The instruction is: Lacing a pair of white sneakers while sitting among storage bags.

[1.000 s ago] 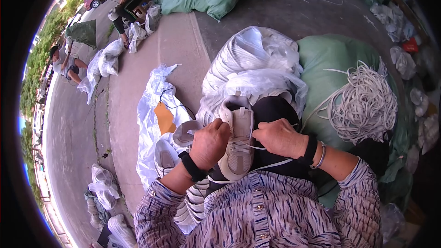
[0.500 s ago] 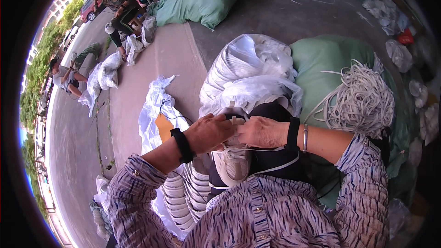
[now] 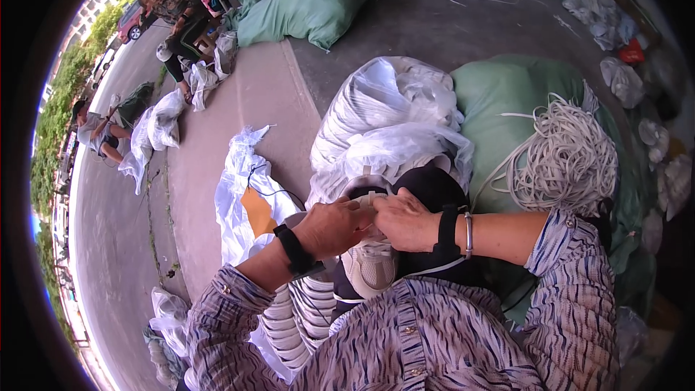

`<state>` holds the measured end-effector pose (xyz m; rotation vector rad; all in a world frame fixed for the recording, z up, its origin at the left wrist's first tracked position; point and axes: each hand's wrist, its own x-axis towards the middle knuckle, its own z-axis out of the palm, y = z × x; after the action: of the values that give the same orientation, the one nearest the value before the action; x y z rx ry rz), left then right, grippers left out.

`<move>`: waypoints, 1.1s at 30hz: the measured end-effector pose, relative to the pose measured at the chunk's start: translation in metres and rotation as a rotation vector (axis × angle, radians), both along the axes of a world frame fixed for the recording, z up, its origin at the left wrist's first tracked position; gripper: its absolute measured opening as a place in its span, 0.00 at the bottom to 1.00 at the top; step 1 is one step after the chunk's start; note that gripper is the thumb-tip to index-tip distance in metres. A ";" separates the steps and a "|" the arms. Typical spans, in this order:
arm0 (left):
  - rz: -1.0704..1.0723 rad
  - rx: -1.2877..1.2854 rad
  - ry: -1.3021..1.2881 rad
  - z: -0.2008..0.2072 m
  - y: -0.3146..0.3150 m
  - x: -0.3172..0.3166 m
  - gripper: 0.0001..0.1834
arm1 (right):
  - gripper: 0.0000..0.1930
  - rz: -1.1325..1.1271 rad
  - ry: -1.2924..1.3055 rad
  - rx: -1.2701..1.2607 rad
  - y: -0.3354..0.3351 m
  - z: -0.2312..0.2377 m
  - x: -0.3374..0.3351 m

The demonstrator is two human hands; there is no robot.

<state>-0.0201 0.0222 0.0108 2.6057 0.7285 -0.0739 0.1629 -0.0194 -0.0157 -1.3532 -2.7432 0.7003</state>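
A beige and white sneaker [image 3: 369,271] rests in my lap, toe toward me. My left hand [image 3: 331,229] is closed at the left side of its lacing area, fingers bent in by the tongue. From the other side my right hand [image 3: 407,221] pinches at the upper eyelets, apparently on the shoelace; the fingertips nearly meet and hide the exact grip. A pale lace [image 3: 450,263] lies over my dark-clad right thigh. A big tangle of whitish laces [image 3: 561,156] sits to the right, on a green sack [image 3: 499,90].
A white plastic bag [image 3: 376,101] bulges just beyond the sneaker. Whitish nested layers [image 3: 293,326] stand by my left leg, near a crumpled white sack [image 3: 239,174]. Another green sack [image 3: 311,11] lies farther off. Two people [image 3: 177,18] sit at the far left with bags.
My hands have shifted slightly and draw in closer at the eyelets. The lace strand that stretched beneath my right hand no longer shows there. The view has swung a little.
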 end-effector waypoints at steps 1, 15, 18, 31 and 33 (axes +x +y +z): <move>0.001 0.000 0.002 -0.005 0.002 -0.004 0.11 | 0.10 0.001 0.002 0.000 -0.002 -0.002 -0.001; 0.294 -0.018 -0.236 -0.016 -0.007 -0.010 0.05 | 0.06 -0.601 0.973 -0.634 0.006 -0.001 0.028; 0.183 0.114 -0.128 -0.008 -0.011 -0.005 0.04 | 0.06 -0.574 1.056 -0.667 -0.004 -0.012 0.031; 0.354 0.146 -0.091 -0.024 -0.038 0.003 0.03 | 0.08 -0.605 1.208 -0.660 -0.005 -0.007 0.038; 0.367 0.143 -0.129 -0.025 -0.043 0.000 0.05 | 0.09 -0.642 1.260 -0.658 -0.005 -0.010 0.038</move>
<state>-0.0202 -0.0204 -0.0144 2.5314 1.1862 0.2619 0.2013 -0.0245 -0.0259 -1.0793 -1.0701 1.6493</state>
